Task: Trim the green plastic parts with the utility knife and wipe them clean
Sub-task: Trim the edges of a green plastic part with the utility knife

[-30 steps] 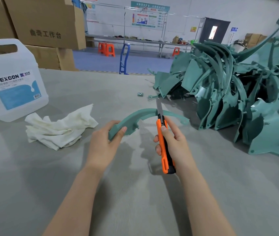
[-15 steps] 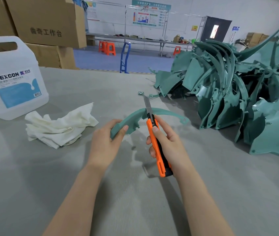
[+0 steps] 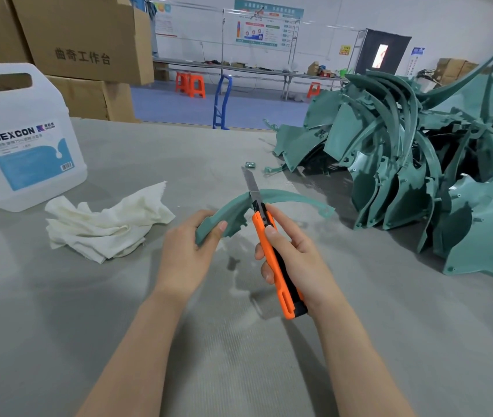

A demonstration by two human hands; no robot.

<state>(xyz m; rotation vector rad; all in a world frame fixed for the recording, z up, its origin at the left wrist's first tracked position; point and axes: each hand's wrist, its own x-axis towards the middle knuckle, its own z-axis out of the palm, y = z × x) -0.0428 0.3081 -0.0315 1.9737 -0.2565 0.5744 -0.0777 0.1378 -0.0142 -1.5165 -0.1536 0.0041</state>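
Observation:
A curved green plastic part (image 3: pixel 290 197) arches over the grey table (image 3: pixel 118 326) in the middle. My left hand (image 3: pixel 188 254) grips its broad left end, thumb on top. My right hand (image 3: pixel 296 260) grips the orange and black utility knife (image 3: pixel 278 272), blade extended. The blade (image 3: pixel 250 182) crosses the top of the part's arc and points away from me. A crumpled white cloth (image 3: pixel 103 224) lies to the left of my left hand.
A large white DEXCON jug (image 3: pixel 19 139) stands at the far left. A big heap of green plastic parts (image 3: pixel 419 176) fills the right side. A small green offcut (image 3: pixel 250 164) lies beyond the blade. Cardboard boxes (image 3: pixel 82 40) are stacked behind the jug.
The knife has slid left along the part's arc, from near its middle toward my left hand. My left hand keeps its grip on the part.

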